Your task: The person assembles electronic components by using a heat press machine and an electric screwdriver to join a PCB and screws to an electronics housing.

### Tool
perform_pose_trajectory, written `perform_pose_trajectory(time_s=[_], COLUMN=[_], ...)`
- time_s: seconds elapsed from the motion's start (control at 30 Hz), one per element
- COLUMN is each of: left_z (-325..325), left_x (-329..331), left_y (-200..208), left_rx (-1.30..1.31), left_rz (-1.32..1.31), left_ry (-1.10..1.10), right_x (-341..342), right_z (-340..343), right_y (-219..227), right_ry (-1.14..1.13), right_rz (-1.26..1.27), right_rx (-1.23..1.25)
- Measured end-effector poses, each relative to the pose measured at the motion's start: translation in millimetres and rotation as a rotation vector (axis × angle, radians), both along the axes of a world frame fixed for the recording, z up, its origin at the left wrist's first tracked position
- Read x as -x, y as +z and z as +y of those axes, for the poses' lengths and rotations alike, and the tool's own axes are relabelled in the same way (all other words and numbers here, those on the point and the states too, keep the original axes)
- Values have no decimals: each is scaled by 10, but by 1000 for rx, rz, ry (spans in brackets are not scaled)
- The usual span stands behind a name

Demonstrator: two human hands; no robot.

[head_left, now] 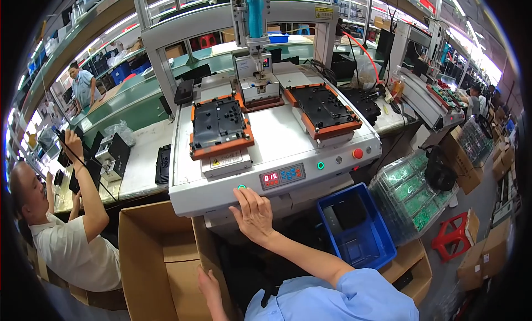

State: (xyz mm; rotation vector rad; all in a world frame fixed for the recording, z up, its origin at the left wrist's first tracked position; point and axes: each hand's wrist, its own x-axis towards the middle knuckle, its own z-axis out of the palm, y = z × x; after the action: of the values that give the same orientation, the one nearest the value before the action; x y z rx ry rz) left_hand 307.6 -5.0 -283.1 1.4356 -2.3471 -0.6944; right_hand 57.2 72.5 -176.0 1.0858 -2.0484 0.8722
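My right hand reaches to the front panel of a white benchtop machine, its fingertips at a lit green button. Its fingers are stretched out and the thumb stands apart. My left hand is low beside the near wall of an open cardboard box, fingers loosely apart and nothing visible in it. Two orange-rimmed fixtures on the machine carry black plastic panels, one on the left and one on the right. Between them at the back hangs a vertical tool head.
A blue plastic bin with dark parts stands below the machine's right front. Clear trays of green boards lie beyond it, near a red stool. A co-worker sits left, holding a dark cord. A red knob sits on the panel.
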Motion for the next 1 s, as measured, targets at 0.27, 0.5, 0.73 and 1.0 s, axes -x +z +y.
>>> perform_pose_trajectory(time_s=[0.27,0.5,0.73,1.0], left_z=[-20,-215,-452,-373], left_x=[-12,-102,-92,-375], left_y=[-49,-208,-383,-389], left_rx=[-4,-72,-337,-281], left_rz=[-39,115,248,-1], left_ry=[-15,-62,-135,-101], right_x=[-124,889,2479,2725], right_z=[534,1510,2041,2062], right_y=[-66,880,1179,1706], right_ry=[372,-107,-400,-202], right_rz=[-325,-20,-199,-772], right_rx=[193,313,359,-137])
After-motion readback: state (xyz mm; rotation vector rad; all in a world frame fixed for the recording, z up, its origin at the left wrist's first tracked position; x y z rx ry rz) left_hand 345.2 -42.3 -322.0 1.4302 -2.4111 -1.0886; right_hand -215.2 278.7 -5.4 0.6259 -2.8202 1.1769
